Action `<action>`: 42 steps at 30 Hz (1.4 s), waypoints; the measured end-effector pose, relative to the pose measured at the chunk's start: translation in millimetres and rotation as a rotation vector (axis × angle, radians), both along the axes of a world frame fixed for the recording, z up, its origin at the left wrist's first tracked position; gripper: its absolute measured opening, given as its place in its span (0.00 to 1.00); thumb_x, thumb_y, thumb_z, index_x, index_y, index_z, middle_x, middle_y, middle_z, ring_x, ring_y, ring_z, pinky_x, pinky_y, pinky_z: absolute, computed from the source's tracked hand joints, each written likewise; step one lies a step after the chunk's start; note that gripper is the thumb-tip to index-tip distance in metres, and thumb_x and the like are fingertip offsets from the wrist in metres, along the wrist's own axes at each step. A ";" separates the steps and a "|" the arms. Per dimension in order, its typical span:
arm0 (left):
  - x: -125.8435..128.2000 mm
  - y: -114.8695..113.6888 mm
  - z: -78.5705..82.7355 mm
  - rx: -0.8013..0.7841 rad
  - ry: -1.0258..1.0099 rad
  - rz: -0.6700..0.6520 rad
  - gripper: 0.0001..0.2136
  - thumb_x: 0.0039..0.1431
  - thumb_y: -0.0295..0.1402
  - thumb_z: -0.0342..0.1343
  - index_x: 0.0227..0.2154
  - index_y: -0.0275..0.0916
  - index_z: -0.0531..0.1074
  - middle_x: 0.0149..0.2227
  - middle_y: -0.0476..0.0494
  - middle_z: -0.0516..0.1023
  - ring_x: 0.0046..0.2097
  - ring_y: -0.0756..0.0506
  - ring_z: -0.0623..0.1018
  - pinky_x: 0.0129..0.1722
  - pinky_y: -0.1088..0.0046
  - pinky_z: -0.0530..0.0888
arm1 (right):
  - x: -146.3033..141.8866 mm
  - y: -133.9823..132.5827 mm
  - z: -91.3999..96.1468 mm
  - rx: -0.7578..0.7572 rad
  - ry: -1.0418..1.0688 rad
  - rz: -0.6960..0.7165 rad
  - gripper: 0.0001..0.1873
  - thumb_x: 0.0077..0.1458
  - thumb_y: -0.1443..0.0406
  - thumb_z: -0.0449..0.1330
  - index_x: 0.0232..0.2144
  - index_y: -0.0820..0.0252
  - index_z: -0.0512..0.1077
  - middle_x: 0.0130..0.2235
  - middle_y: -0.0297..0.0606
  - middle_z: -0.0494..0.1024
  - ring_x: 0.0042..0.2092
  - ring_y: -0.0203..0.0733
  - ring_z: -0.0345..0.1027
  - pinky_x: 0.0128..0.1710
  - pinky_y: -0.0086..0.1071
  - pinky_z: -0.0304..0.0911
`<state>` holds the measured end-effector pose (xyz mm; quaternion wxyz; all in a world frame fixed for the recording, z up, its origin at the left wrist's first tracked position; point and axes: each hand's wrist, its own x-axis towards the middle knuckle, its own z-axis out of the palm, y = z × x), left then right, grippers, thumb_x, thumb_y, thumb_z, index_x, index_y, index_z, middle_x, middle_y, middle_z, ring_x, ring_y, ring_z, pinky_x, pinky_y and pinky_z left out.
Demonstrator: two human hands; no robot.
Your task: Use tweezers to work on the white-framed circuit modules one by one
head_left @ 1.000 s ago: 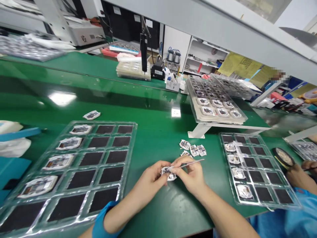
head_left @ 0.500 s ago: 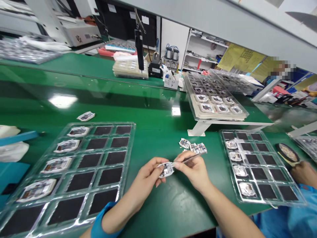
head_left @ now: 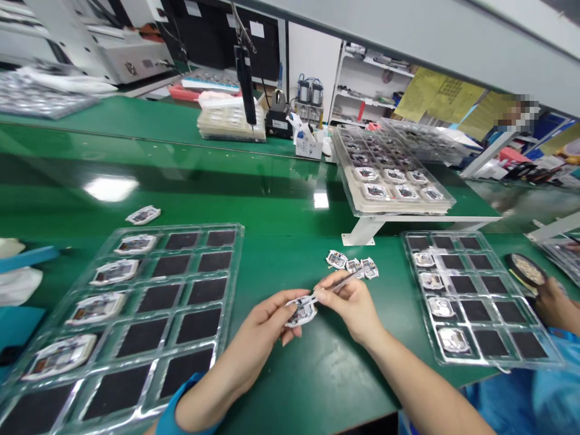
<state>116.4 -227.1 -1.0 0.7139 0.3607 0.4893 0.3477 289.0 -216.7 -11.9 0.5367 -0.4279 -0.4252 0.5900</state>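
Note:
My left hand (head_left: 274, 317) grips a small white electronic housing (head_left: 302, 312) by its left side, with circuit parts showing on its upper face. Between the thumb and fingers of my right hand (head_left: 347, 302) is a pair of slim metal tweezers (head_left: 345, 281), whose tip meets the top right part of the housing. What the tip pinches, if anything, is too small to make out. Just beyond my right hand, several similar housings (head_left: 353, 265) lie in a group on the green bench (head_left: 276, 254).
A clear tray (head_left: 238, 266) with black pads and several housings lies at left; a loose housing (head_left: 143, 214) sits behind it. Another tray (head_left: 475, 311) is at right, near a co-worker's hand (head_left: 555, 305) by a round dish (head_left: 525, 270). Stacked trays (head_left: 394, 175) stand on a raised shelf.
The tweezers have swung to a steeper, more visible angle against the housing. The whole view has shifted slightly. A co-worker's hand at right has moved up towards the round dish.

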 end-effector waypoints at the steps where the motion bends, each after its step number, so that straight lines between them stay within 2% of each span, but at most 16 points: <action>1: 0.4 0.1 1.3 -0.018 -0.024 0.005 0.17 0.52 0.40 0.61 0.42 0.34 0.76 0.26 0.49 0.75 0.25 0.51 0.68 0.25 0.74 0.63 | -1.3 -0.9 -0.6 0.050 -0.027 -0.033 0.15 0.42 0.58 0.74 0.28 0.57 0.74 0.28 0.31 0.79 0.30 0.37 0.74 0.33 0.31 0.71; 5: 2.1 -0.5 6.0 -0.066 -0.091 0.021 0.16 0.50 0.39 0.64 0.39 0.34 0.77 0.28 0.48 0.75 0.27 0.50 0.70 0.25 0.74 0.63 | -5.3 -5.1 -1.5 0.178 -0.150 -0.103 0.11 0.44 0.60 0.73 0.26 0.56 0.75 0.29 0.33 0.79 0.32 0.39 0.74 0.34 0.33 0.71; 8: 1.8 -0.7 7.0 -0.099 -0.136 0.026 0.16 0.48 0.39 0.66 0.38 0.35 0.78 0.29 0.47 0.76 0.27 0.50 0.71 0.25 0.74 0.63 | -5.0 -6.5 -0.2 0.199 -0.170 -0.097 0.10 0.46 0.59 0.72 0.26 0.55 0.76 0.29 0.34 0.80 0.32 0.40 0.75 0.33 0.34 0.72; 12: 0.9 0.3 6.3 -0.110 -0.140 0.013 0.18 0.48 0.41 0.68 0.39 0.36 0.78 0.30 0.48 0.75 0.27 0.51 0.70 0.25 0.75 0.63 | -3.1 -6.4 2.8 0.252 -0.197 -0.055 0.09 0.47 0.61 0.72 0.25 0.55 0.76 0.29 0.35 0.81 0.33 0.42 0.76 0.37 0.37 0.72; 16: 1.1 0.6 4.5 -0.031 -0.069 -0.010 0.19 0.48 0.43 0.67 0.40 0.37 0.77 0.29 0.50 0.74 0.27 0.51 0.69 0.25 0.75 0.62 | -2.8 -5.1 3.3 0.176 -0.145 -0.055 0.11 0.45 0.58 0.72 0.26 0.56 0.75 0.29 0.34 0.81 0.32 0.42 0.76 0.35 0.36 0.72; 19: 1.7 0.2 3.4 0.099 0.056 -0.014 0.19 0.48 0.41 0.66 0.41 0.38 0.76 0.27 0.51 0.74 0.27 0.49 0.70 0.24 0.75 0.63 | -2.6 -4.3 0.6 0.093 -0.100 -0.084 0.13 0.44 0.58 0.73 0.27 0.56 0.75 0.27 0.33 0.80 0.30 0.40 0.74 0.34 0.34 0.71; 24: 3.3 -1.0 4.1 0.261 0.181 -0.015 0.15 0.50 0.40 0.63 0.39 0.40 0.76 0.29 0.48 0.77 0.27 0.48 0.71 0.25 0.73 0.66 | -2.3 -4.2 -2.4 0.070 -0.125 -0.087 0.11 0.44 0.60 0.72 0.27 0.56 0.75 0.28 0.32 0.80 0.31 0.39 0.74 0.36 0.34 0.70; 28: 3.8 -1.5 3.4 0.281 0.196 -0.017 0.14 0.50 0.40 0.63 0.38 0.40 0.77 0.30 0.48 0.78 0.29 0.47 0.73 0.30 0.71 0.71 | -2.9 -4.3 -0.9 0.050 -0.131 -0.072 0.11 0.44 0.60 0.72 0.26 0.56 0.75 0.27 0.32 0.80 0.30 0.40 0.74 0.35 0.34 0.70; 35: 1.9 -3.4 -1.2 0.247 0.157 -0.051 0.16 0.49 0.38 0.64 0.42 0.39 0.75 0.36 0.44 0.80 0.37 0.43 0.76 0.38 0.69 0.73 | -2.0 -3.3 -1.0 0.025 -0.092 -0.073 0.11 0.43 0.61 0.72 0.25 0.57 0.75 0.27 0.33 0.81 0.30 0.40 0.74 0.34 0.34 0.70; 42: 2.2 -3.2 -0.8 0.231 0.142 -0.060 0.17 0.49 0.37 0.64 0.42 0.39 0.75 0.37 0.43 0.80 0.37 0.43 0.76 0.38 0.69 0.73 | -2.5 -3.1 1.1 0.027 -0.082 -0.097 0.10 0.42 0.62 0.72 0.25 0.57 0.74 0.26 0.31 0.80 0.29 0.38 0.73 0.32 0.33 0.69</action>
